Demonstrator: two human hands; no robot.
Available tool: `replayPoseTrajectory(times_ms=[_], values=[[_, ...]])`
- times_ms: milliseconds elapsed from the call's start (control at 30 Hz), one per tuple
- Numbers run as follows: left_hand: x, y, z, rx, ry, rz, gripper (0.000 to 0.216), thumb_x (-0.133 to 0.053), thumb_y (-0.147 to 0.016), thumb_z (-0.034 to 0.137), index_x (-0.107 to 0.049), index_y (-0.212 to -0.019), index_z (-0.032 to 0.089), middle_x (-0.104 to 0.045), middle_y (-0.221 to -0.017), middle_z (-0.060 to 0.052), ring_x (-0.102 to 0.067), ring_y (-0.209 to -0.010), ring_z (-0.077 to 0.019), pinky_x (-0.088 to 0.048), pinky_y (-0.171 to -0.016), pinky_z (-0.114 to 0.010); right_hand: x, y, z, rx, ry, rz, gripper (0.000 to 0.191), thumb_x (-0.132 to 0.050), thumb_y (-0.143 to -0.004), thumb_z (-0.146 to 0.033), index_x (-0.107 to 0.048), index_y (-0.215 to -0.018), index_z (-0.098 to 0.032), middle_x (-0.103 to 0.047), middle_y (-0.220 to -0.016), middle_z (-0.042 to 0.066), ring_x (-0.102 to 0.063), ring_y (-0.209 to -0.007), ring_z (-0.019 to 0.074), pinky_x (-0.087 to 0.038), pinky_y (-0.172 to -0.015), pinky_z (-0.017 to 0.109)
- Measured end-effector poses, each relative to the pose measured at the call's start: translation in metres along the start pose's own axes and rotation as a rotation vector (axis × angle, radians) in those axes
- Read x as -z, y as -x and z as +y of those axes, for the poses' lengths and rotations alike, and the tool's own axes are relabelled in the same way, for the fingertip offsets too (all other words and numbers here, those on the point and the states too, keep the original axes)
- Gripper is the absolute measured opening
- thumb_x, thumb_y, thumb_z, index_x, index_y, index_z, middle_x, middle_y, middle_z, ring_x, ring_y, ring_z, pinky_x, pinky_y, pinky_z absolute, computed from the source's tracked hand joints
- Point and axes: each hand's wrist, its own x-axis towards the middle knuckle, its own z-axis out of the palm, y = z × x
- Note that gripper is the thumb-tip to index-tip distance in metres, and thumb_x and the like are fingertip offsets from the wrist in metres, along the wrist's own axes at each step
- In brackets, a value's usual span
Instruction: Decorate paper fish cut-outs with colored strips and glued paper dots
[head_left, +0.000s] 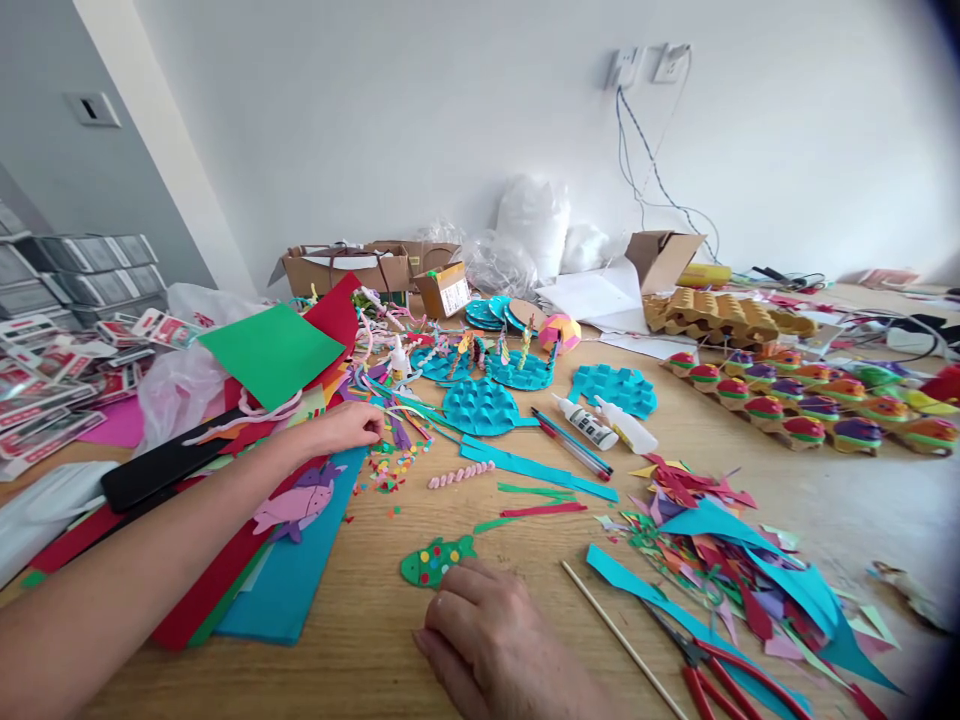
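Green paper fish [424, 566], dotted in red, yellow and white, lies on the wooden table [360, 600], directly beyond the right hand [484, 632]. Right hand: fingers curled, knuckles up; whether it grips the fish cannot be determined. To its right lie a thin stick [619, 638] and red-handled scissors [699, 655], the latter across a blue strip [660, 598]; a heap of paper scraps [720, 555] lies beyond. At left, 1 pink paper fish [291, 510] overlaps 1 purple paper fish [289, 531] on stacked sheets [304, 585]. Farther on: a twisted pink length [461, 475]. Left hand [352, 427]: extended, fingers bent, beside scattered paper dots [394, 465]; whether it pinches anything cannot be told. Past these, 2 white bottles [589, 423] lie near pens [574, 447]. Blue egg-carton pieces [480, 405] sit behind, with cardboard boxes [345, 270] near the wall [375, 110].
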Motion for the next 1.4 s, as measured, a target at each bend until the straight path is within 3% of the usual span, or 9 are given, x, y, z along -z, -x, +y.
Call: replayPoseTrajectory(times_ms=[300, 600, 800, 1000, 1167, 1333, 1400], values=[[0.011, 0.011, 0.009, 0.008, 0.199, -0.032, 0.022, -0.046, -0.068, 0.034, -0.055, -0.066, 0.015, -0.055, -0.063, 0.001, -0.051, -0.060, -0.0135, -0.036, -0.053, -0.020, -0.004, -0.001, 0.004, -0.001, -0.017, 0.008, 0.018, -0.051, -0.075, -0.013, -0.045, -0.059, -0.018, -0.056, -0.061, -0.001, -0.050, -0.058, 0.0111, -0.036, -0.053, 0.021], [-0.007, 0.015, 0.020, -0.083, 0.097, -0.005, 0.015, -0.047, -0.070, 0.021, -0.060, -0.074, 0.017, -0.062, -0.077, -0.001, -0.055, -0.075, -0.0156, -0.039, -0.068, -0.023, -0.005, -0.001, 0.001, -0.070, -0.002, -0.109, 0.017, -0.051, -0.077, -0.016, -0.048, -0.061, -0.018, -0.057, -0.065, -0.001, -0.050, -0.060, 0.0110, -0.037, -0.054, 0.021], [-0.019, 0.013, 0.027, -0.154, -0.018, -0.004, 0.015, -0.047, -0.068, 0.012, -0.060, -0.072, 0.018, -0.060, -0.076, -0.001, -0.053, -0.070, -0.0152, -0.036, -0.064, -0.023, -0.004, -0.001, 0.002, -0.091, 0.013, -0.166, 0.017, -0.051, -0.078, -0.017, -0.049, -0.061, -0.018, -0.058, -0.066, -0.001, -0.051, -0.061, 0.0111, -0.036, -0.055, 0.022], [-0.018, 0.007, 0.027, -0.192, -0.034, -0.030, 0.013, -0.047, -0.066, 0.010, -0.057, -0.067, 0.017, -0.057, -0.072, -0.001, -0.051, -0.068, -0.0154, -0.035, -0.063, -0.024, -0.002, -0.002, 0.001, -0.122, 0.001, -0.178, 0.017, -0.051, -0.078, -0.018, -0.049, -0.061, -0.017, -0.058, -0.066, -0.001, -0.050, -0.061, 0.0108, -0.036, -0.056, 0.021], [-0.010, 0.009, 0.032, -0.138, 0.040, -0.035, 0.009, -0.046, -0.067, 0.015, -0.054, -0.062, 0.016, -0.056, -0.069, -0.001, -0.050, -0.065, -0.0152, -0.036, -0.060, -0.024, 0.000, -0.002, 0.000, -0.134, -0.023, -0.168, 0.019, -0.049, -0.081, -0.018, -0.050, -0.062, -0.017, -0.058, -0.067, 0.000, -0.050, -0.062, 0.0112, -0.036, -0.058, 0.021], [0.001, 0.029, 0.058, -0.087, 0.238, -0.042, 0.016, -0.041, -0.075, 0.028, -0.051, -0.072, 0.016, -0.053, -0.065, 0.001, -0.050, -0.059, -0.0124, -0.039, -0.053, -0.021, 0.003, -0.003, 0.004, -0.334, -0.183, -0.026, 0.015, -0.047, -0.080, -0.015, -0.055, -0.068, -0.017, -0.057, -0.069, 0.000, -0.051, -0.063, 0.0106, -0.035, -0.056, 0.020], [0.002, 0.040, 0.075, -0.040, 0.543, -0.017, 0.017, -0.047, -0.072, 0.033, -0.050, -0.071, 0.016, -0.051, -0.065, 0.002, -0.048, -0.059, -0.0114, -0.039, -0.054, -0.021, 0.006, -0.007, 0.006, -0.499, -0.320, 0.043, 0.012, -0.050, -0.077, -0.013, -0.055, -0.067, -0.017, -0.056, -0.063, -0.001, -0.049, -0.058, 0.0093, -0.035, -0.053, 0.020]])
